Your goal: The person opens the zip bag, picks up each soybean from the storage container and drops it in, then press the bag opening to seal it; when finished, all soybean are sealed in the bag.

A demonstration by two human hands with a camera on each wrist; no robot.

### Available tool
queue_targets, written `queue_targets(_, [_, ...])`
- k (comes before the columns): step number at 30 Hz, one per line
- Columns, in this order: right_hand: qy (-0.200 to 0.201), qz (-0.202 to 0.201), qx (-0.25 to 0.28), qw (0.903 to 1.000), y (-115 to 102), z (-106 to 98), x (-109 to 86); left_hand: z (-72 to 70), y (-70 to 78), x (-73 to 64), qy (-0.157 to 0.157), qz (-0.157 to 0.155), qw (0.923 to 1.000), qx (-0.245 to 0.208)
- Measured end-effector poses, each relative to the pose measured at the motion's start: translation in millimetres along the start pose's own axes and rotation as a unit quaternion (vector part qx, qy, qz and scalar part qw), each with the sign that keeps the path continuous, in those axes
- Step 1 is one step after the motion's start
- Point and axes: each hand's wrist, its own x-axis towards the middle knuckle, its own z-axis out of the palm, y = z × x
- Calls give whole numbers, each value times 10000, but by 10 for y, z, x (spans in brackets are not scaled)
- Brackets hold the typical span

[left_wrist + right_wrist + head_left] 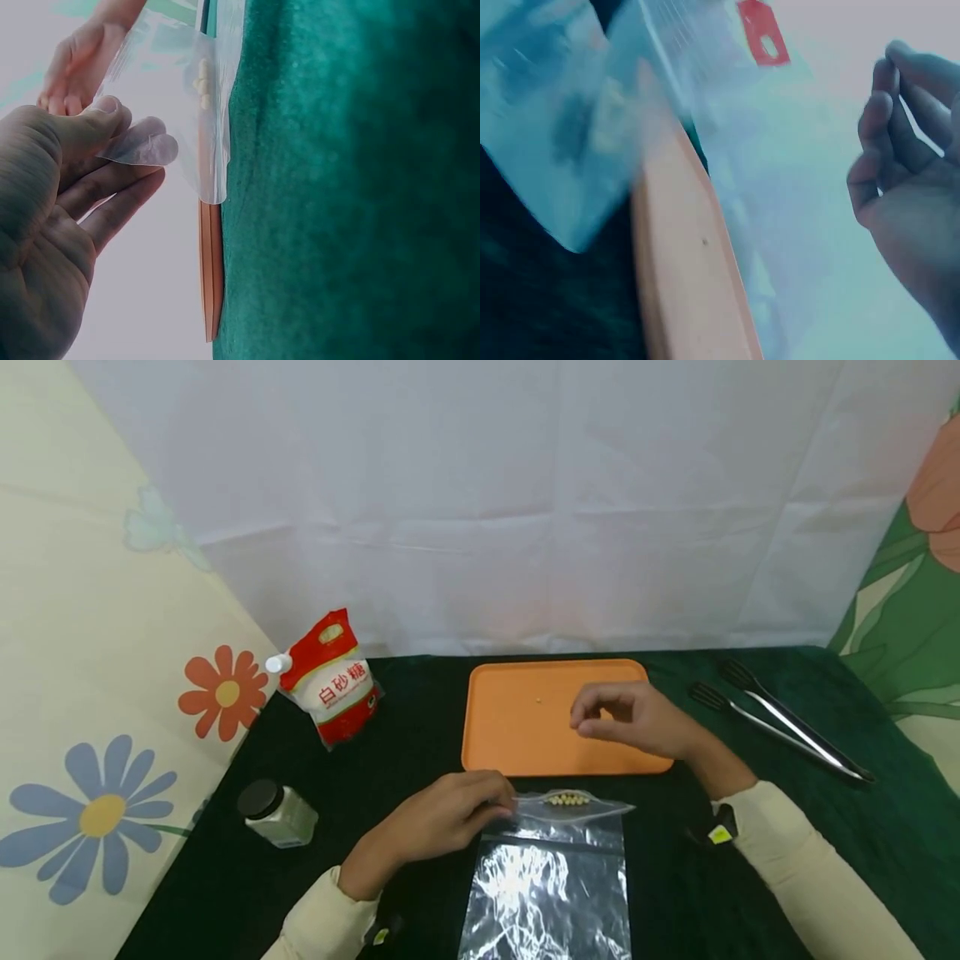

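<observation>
My left hand [453,810] pinches the left edge of a clear zip bag [551,893] at its mouth, thumb against fingers. The bag's mouth gapes, and several small pale yellow balls [567,798] show at it. Over the right part of an orange tray [510,739] hovers my right hand [637,718], fingers curled and thumb tip close to the index tip. In the right wrist view nothing shows between those fingertips, and I cannot tell whether they pinch something tiny. A single small piece [537,700] lies on the tray.
A red and white sugar pouch [341,685] with a white cap stands at the back left. Nearer on the left is a black-lidded jar [281,814] of pale contents. Metal tongs with black tips [787,722] lie right of the tray. A dark green cloth [405,718] covers the table.
</observation>
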Motion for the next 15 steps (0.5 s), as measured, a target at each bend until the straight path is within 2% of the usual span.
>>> queue_targets(3, [-639, -387, 251, 9969, -28, 112, -37, -5, 2, 4, 6, -32, 10000, -15])
queue_targets(5, [-855, -474, 261, 9949, -28, 178, -57, 0, -2, 3, 18, -32, 10000, -17])
queue_targets(9, [-1073, -478, 308, 9926, -17, 266, -89, 17, -5, -1, 46, 15, 10000, 11])
queue_targets(15, [-1255, -243, 356, 9912, -25, 299, -109, 16, 5, 3, 82, 63, 9999, 39])
